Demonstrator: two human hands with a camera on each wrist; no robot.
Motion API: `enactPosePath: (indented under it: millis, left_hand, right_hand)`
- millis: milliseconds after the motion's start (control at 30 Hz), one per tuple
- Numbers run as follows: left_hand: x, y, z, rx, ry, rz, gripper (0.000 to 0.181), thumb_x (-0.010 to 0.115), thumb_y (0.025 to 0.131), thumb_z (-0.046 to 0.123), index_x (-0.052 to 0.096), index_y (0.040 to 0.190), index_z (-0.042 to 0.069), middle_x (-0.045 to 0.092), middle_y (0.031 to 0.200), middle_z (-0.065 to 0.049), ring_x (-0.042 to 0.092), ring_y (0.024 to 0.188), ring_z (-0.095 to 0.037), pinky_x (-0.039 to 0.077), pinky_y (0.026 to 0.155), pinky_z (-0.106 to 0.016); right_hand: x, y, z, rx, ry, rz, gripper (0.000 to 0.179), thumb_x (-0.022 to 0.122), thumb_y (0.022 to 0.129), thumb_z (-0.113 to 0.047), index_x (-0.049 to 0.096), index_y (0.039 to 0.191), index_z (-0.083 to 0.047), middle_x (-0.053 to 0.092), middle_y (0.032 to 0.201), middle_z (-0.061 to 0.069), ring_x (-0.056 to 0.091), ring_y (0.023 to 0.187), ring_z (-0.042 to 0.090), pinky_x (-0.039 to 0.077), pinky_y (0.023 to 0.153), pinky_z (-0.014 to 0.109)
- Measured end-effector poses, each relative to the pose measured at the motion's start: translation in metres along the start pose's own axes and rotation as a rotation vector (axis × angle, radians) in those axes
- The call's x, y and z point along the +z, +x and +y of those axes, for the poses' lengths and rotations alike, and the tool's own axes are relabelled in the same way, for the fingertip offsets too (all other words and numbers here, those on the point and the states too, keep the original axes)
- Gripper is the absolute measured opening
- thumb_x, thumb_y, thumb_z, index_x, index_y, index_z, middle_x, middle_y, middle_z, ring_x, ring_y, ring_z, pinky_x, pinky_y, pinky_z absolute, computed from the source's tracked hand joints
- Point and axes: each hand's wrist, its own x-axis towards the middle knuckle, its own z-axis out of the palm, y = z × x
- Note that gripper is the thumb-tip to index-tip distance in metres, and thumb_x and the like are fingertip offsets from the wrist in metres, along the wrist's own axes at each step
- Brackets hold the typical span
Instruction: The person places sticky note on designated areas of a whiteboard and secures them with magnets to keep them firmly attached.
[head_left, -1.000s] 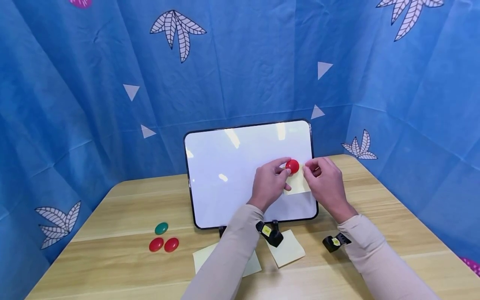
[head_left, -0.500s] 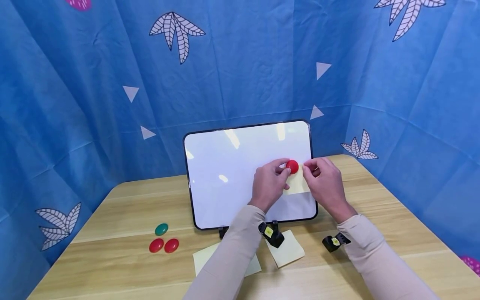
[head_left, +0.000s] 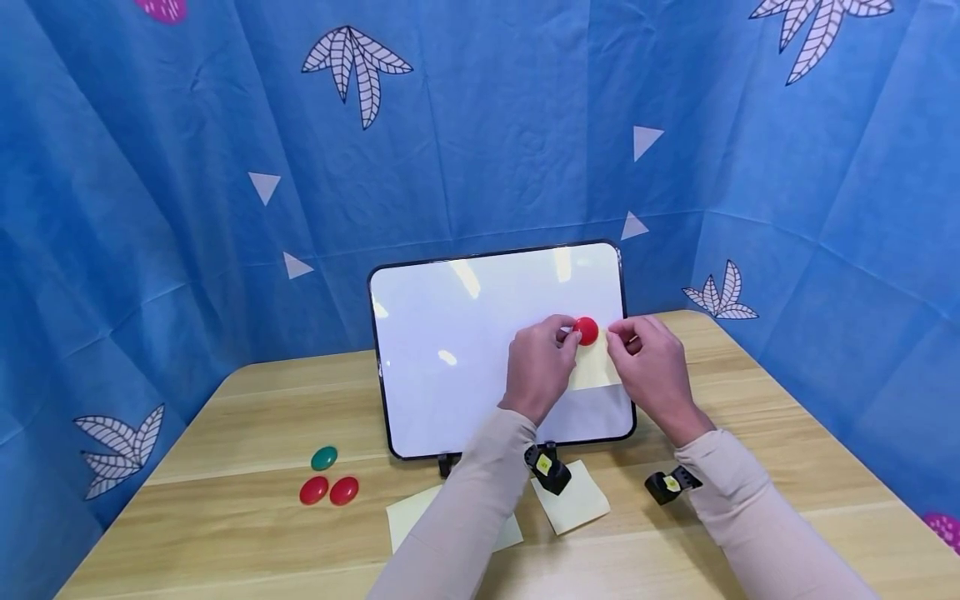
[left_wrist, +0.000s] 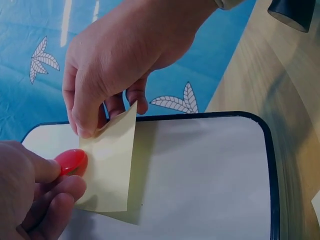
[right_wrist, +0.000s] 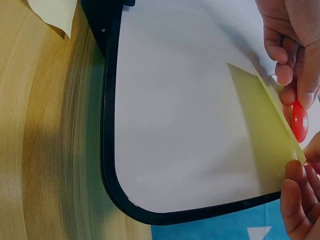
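Note:
My left hand (head_left: 538,367) pinches a round red magnet (head_left: 587,331) by its edge, between thumb and forefinger. A pale yellow paper note (left_wrist: 107,170) stands partly away from the whiteboard (head_left: 465,358), casting a shadow on it. My right hand (head_left: 651,367) pinches the note's upper edge between thumb and fingertips, near the board's right side. In the left wrist view, the magnet (left_wrist: 72,161) is right at the note's edge. From the right wrist, the note (right_wrist: 265,115) appears slanted, with the magnet (right_wrist: 299,122) on its front side.
On the table at left lie a green magnet (head_left: 324,457) and two red magnets (head_left: 313,490). Two more yellow notes (head_left: 573,498) lie in front of the board, one partly under the left forearm. The board leans on a black stand (head_left: 446,463), before a blue patterned curtain (head_left: 487,125).
My left hand has shifted very slightly right with the red magnet, and its lower fingers no longer show over the note. The right hand stays in place on the note.

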Motion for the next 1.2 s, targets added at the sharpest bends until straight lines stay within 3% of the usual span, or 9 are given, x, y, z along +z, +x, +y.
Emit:
enactPosePath:
  millis: [500, 1200]
  left_hand:
    - [-0.0033, 0.0032, -0.0001, 0.014, 0.088, 0.012, 0.023, 0.076, 0.09, 0.022, 0.077, 0.108, 0.006, 0.076, 0.1, -0.005, 0.073, 0.09, -0.015, 0.053, 0.079, -0.016]
    - [-0.0081, -0.0026, -0.0049, 0.03, 0.151, 0.007, 0.021, 0.077, 0.09, 0.024, 0.079, 0.104, 0.009, 0.076, 0.096, -0.003, 0.073, 0.086, -0.013, 0.051, 0.074, -0.012]
  right_hand:
    - [-0.0002, 0.0005, 0.0021, 0.012, 0.003, -0.002, 0.012, 0.068, 0.094, -0.01, 0.071, 0.102, -0.001, 0.064, 0.092, 0.011, 0.059, 0.079, 0.022, 0.048, 0.065, 0.025]
    - [0.0011, -0.0006, -0.0005, 0.01, -0.021, 0.006, 0.012, 0.067, 0.094, -0.01, 0.069, 0.1, 0.0, 0.063, 0.088, 0.011, 0.058, 0.077, 0.022, 0.048, 0.064, 0.028]
